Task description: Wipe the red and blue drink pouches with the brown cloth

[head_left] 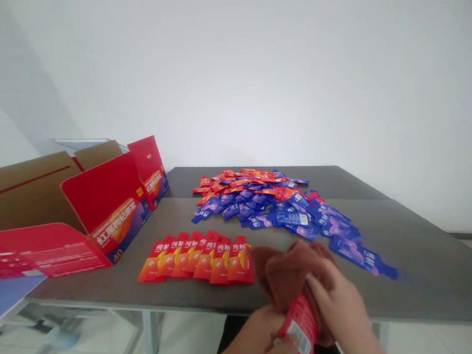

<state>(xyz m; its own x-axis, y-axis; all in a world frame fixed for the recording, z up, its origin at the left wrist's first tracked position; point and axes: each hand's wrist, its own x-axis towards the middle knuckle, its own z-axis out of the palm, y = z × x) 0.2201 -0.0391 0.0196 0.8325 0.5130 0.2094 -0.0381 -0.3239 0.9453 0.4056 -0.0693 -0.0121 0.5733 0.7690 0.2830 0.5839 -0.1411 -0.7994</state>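
Between my two hands, at the table's front edge, is a red sachet with a white label patch. My left hand pinches the sachet near its lower part. With my right hand I grip a brown cloth that wraps over the sachet's upper end. Just left of the cloth, a row of overlapping red-orange sachets lies flat on the table. Blue sachets trail from the pile toward my right hand.
A mixed pile of red and blue sachets spreads over the dark table. At the left stands a red carton with its flaps up, brown inside. A white wall rises behind the table.
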